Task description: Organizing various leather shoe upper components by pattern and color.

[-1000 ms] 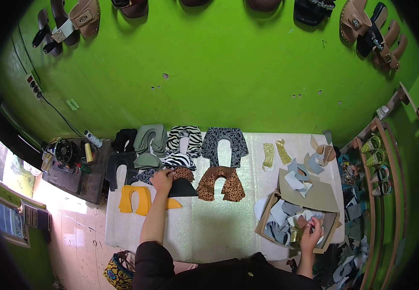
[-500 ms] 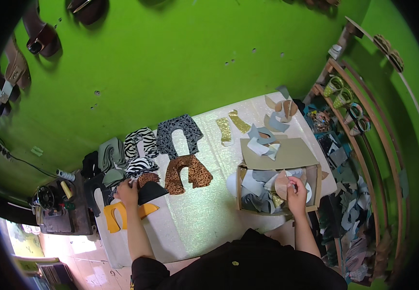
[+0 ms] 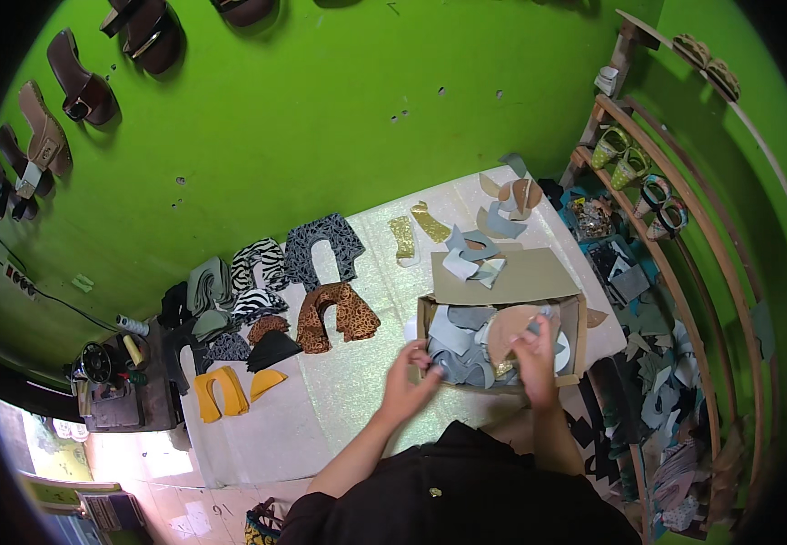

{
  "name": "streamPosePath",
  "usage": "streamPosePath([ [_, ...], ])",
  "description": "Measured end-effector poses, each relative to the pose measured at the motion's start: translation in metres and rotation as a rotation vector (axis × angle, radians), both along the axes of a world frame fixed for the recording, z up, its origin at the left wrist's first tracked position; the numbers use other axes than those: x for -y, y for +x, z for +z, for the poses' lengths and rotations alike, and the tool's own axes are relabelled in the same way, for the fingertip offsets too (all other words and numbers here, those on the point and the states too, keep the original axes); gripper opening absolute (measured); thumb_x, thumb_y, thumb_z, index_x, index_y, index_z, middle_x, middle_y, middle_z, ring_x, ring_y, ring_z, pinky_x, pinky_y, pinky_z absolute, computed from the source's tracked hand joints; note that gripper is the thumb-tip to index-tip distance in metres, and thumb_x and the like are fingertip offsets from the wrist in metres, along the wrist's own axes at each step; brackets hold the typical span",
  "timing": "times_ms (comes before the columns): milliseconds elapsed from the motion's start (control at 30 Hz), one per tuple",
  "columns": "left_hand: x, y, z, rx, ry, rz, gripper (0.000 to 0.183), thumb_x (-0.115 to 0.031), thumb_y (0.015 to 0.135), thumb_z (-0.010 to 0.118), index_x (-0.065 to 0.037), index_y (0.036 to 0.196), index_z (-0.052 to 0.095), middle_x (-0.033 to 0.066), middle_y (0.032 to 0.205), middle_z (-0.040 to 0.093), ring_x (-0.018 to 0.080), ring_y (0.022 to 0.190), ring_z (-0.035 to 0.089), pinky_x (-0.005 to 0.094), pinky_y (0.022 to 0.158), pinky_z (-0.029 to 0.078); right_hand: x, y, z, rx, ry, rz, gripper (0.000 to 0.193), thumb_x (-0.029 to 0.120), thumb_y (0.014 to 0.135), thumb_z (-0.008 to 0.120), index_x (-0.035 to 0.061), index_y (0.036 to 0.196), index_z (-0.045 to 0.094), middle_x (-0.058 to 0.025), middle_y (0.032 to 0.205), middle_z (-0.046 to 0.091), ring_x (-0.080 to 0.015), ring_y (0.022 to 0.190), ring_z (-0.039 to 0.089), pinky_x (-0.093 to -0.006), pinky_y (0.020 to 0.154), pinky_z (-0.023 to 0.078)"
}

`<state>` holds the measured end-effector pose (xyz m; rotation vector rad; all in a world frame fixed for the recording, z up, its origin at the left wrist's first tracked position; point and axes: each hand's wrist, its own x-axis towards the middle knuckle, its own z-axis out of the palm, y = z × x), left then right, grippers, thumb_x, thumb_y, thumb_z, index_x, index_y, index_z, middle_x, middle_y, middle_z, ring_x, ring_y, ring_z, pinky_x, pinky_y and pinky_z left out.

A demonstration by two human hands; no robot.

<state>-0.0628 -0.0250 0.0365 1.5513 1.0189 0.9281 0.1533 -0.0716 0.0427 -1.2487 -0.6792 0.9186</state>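
Observation:
An open cardboard box (image 3: 503,389) on the table is full of grey, white and tan cut pieces. Over its right half my right hand (image 3: 535,360) pinches a tan, rounded cut piece (image 3: 508,332). My left hand (image 3: 406,385) is at the box's front left corner, thumb and fingers apart, beside grey pieces (image 3: 455,367); nothing shows in its grasp. To the left lie an orange arched piece (image 3: 222,392) and a smaller orange piece (image 3: 268,382). Behind them are a black stack (image 3: 273,351) and leopard-print arched pieces (image 3: 334,315).
Zebra-print pieces (image 3: 260,262) and dark patterned pieces (image 3: 323,247) lie along the table's back. Two gold strips (image 3: 429,222) are right of them. A sewing machine (image 3: 95,363) stands left. A wooden rack (image 3: 675,195) with shoes and heaped scraps (image 3: 661,381) borders the right side.
My left hand has moved right, from the stacks at the left to the box's front left corner. My right hand has shifted slightly within the box area. The whole view has shifted a little.

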Motion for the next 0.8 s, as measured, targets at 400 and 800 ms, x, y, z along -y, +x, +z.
streamPosePath([
  [400, -0.005, 0.027, -0.023, 0.054, -0.235, -0.009, 0.021, -0.018, 0.090, 0.059, 0.001, 0.098, 0.060, 0.0010, 0.076, 0.060, 0.0053, 0.068, 0.053, 0.0208, 0.060, 0.044, 0.029, 0.001, -0.030, 1.242, -0.380, 0.351, 0.051, 0.035, 0.091, 0.049, -0.0008, 0.127, 0.046, -0.0175, 0.110, 0.061, -0.0285, 0.114, 0.052, -0.0619, 0.102, 0.016],
  [800, -0.004, 0.013, -0.031, -0.286, 0.160, 0.082, 0.020, -0.021, 0.085, 0.063, -0.003, 0.092, 0.066, 0.0078, 0.064, 0.055, 0.0164, 0.056, 0.050, 0.0286, 0.053, 0.041, -0.033, 0.008, -0.044, 1.391, -0.221, 0.292, 0.051, 0.034, 0.078, 0.063, 0.0115, 0.122, 0.053, -0.0111, 0.120, 0.057, -0.0300, 0.110, 0.053, -0.0641, 0.099, 0.020],
])
